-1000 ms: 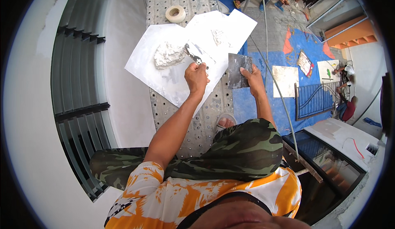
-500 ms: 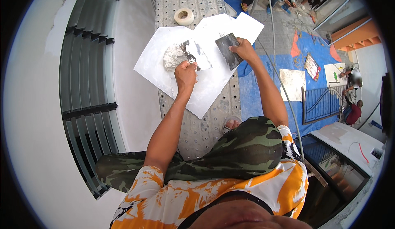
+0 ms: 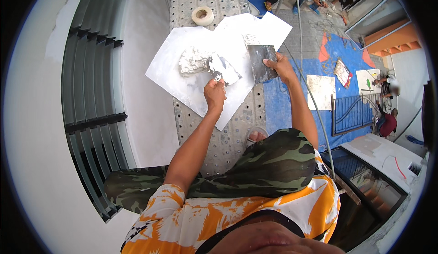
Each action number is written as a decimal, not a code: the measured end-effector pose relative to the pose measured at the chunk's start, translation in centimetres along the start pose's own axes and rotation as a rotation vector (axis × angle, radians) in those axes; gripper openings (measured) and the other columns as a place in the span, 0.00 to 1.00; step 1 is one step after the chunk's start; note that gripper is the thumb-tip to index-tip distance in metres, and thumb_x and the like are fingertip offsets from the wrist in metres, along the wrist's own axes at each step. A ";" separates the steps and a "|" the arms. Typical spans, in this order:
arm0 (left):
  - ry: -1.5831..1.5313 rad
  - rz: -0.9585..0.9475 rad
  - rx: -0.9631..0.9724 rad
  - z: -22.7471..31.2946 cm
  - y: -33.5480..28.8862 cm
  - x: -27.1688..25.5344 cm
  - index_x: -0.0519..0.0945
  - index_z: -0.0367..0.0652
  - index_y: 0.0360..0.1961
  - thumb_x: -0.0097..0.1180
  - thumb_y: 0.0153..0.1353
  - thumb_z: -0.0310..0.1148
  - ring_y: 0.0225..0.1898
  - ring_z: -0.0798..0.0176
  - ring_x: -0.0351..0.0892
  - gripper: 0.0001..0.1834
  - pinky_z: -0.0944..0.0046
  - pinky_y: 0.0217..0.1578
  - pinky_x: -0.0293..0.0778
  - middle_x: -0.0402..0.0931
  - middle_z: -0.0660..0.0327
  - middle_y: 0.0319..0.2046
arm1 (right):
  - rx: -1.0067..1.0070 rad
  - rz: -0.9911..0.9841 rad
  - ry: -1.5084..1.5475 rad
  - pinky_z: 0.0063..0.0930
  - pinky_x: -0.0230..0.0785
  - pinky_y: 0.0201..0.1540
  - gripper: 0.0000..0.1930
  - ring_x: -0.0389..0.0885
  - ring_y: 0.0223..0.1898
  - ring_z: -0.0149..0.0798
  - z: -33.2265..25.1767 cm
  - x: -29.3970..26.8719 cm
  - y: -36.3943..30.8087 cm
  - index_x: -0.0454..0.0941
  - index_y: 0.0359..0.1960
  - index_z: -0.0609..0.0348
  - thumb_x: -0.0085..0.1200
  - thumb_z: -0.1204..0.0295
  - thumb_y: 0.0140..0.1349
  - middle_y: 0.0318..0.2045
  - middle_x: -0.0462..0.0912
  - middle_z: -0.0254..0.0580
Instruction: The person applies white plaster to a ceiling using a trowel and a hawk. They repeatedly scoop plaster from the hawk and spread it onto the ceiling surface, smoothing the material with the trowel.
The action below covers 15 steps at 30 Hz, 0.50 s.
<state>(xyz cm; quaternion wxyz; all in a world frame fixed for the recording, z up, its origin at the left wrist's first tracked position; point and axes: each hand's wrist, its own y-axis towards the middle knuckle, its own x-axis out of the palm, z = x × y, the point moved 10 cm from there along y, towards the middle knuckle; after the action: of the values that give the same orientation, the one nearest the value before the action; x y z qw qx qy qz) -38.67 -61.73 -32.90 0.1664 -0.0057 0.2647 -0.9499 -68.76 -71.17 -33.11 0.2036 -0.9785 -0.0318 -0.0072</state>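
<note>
My left hand (image 3: pixel 215 94) is closed on the lower edge of a thin flat plate (image 3: pixel 230 71) smeared with white paste, likely a filling knife. It is just right of a lumpy mound of white paste (image 3: pixel 191 62). The mound lies on a white sheet (image 3: pixel 166 55) spread over the metal plank. To the right, my right hand (image 3: pixel 284 68) grips a dark rectangular scraper plate (image 3: pixel 260 64) by its right edge, thumb on its face. Faint white smears show on the dark plate. The two plates are apart.
A roll of whitish tape (image 3: pixel 198 10) rests on the perforated metal plank (image 3: pixel 219 156). Left is a wall with a louvred window (image 3: pixel 93 99). Far below at right lie a blue tarp (image 3: pixel 292 96), boards and a metal grille (image 3: pixel 356 112), with several people. A cable (image 3: pixel 315 99) hangs beside my right arm.
My left hand and its plate have moved right and slightly nearer, away from the paste mound. My right hand has shifted right and nearer, and its dark plate has turned squarer to view.
</note>
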 end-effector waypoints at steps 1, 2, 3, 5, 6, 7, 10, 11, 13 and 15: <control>0.014 -0.017 -0.023 -0.5 -0.3 -0.3 0.72 0.42 0.25 0.58 0.70 0.32 0.14 0.72 0.62 0.15 0.67 0.14 0.60 0.68 0.66 0.16 | 0.010 -0.012 0.011 0.33 0.79 0.43 0.17 0.87 0.37 0.33 0.3 0.7 -0.9 0.84 0.53 0.67 0.65 0.75 0.63 0.40 0.89 0.41; 0.024 -0.039 -0.080 -1.3 -0.7 -0.6 0.73 0.44 0.26 0.58 0.71 0.32 0.14 0.73 0.61 0.14 0.68 0.13 0.57 0.67 0.67 0.16 | -0.018 -0.049 0.044 0.34 0.79 0.45 0.19 0.87 0.38 0.34 0.4 1.7 -1.9 0.83 0.55 0.69 0.65 0.74 0.62 0.41 0.89 0.42; 0.008 -0.072 -0.151 -2.3 -1.0 -0.8 0.73 0.46 0.27 0.58 0.71 0.31 0.13 0.74 0.59 0.13 0.70 0.13 0.54 0.67 0.68 0.16 | 0.007 -0.071 -0.101 0.35 0.79 0.47 0.21 0.87 0.40 0.38 1.2 2.6 -2.6 0.82 0.56 0.69 0.66 0.73 0.61 0.42 0.89 0.45; 0.030 -0.021 -0.160 -2.9 -1.3 -3.4 0.72 0.48 0.26 0.55 0.74 0.34 0.13 0.76 0.56 0.15 0.70 0.13 0.50 0.65 0.71 0.17 | -0.004 -0.149 -0.335 0.38 0.78 0.51 0.24 0.88 0.44 0.45 2.4 5.0 -3.4 0.81 0.57 0.70 0.67 0.71 0.59 0.44 0.89 0.53; 0.017 -0.052 -0.131 -2.8 -1.2 -4.3 0.72 0.48 0.26 0.54 0.74 0.35 0.14 0.76 0.56 0.15 0.70 0.13 0.50 0.65 0.71 0.17 | -0.081 -0.179 -0.511 0.39 0.77 0.53 0.26 0.88 0.46 0.49 2.4 6.4 -3.1 0.81 0.58 0.69 0.67 0.70 0.58 0.45 0.88 0.57; -0.006 -0.051 -0.146 -3.3 -1.1 -5.3 0.72 0.49 0.26 0.53 0.75 0.36 0.14 0.77 0.56 0.16 0.70 0.13 0.50 0.65 0.71 0.17 | -0.143 -0.191 -0.685 0.40 0.76 0.54 0.27 0.87 0.48 0.54 2.3 7.5 -2.3 0.80 0.59 0.69 0.67 0.69 0.58 0.46 0.88 0.61; 0.072 -0.132 -0.071 -4.2 -0.2 -5.7 0.73 0.47 0.27 0.52 0.76 0.37 0.15 0.76 0.59 0.16 0.70 0.14 0.54 0.66 0.70 0.18 | -0.161 -0.173 -0.784 0.44 0.76 0.56 0.30 0.86 0.51 0.62 0.8 7.4 2.0 0.80 0.61 0.66 0.66 0.66 0.56 0.48 0.86 0.68; 0.181 -0.133 -0.044 -4.6 0.2 -5.6 0.73 0.47 0.27 0.52 0.75 0.38 0.16 0.75 0.60 0.16 0.69 0.14 0.56 0.66 0.70 0.18 | -0.106 -0.123 -0.763 0.44 0.76 0.55 0.29 0.87 0.50 0.61 0.1 6.1 3.5 0.80 0.60 0.65 0.66 0.66 0.56 0.47 0.86 0.67; 0.369 -0.128 0.009 -5.3 1.2 -3.6 0.74 0.45 0.28 0.52 0.75 0.39 0.17 0.74 0.62 0.16 0.68 0.15 0.60 0.67 0.69 0.18 | -0.215 0.133 -0.805 0.44 0.77 0.54 0.29 0.87 0.49 0.61 -3.4 2.9 3.9 0.80 0.58 0.69 0.66 0.66 0.55 0.45 0.86 0.67; 0.531 -0.165 0.132 -4.7 1.9 -0.2 0.73 0.41 0.27 0.53 0.74 0.38 0.17 0.70 0.67 0.17 0.63 0.17 0.67 0.70 0.65 0.18 | -0.226 0.193 -0.498 0.41 0.80 0.46 0.21 0.90 0.41 0.53 -4.7 0.9 2.6 0.81 0.51 0.71 0.64 0.71 0.59 0.41 0.89 0.59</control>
<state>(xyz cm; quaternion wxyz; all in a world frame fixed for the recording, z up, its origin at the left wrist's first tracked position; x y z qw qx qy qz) -38.30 -60.85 -37.85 0.0135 0.2327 0.2354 -0.9435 -67.71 -75.36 -29.80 0.0787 -0.9651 0.0134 0.2494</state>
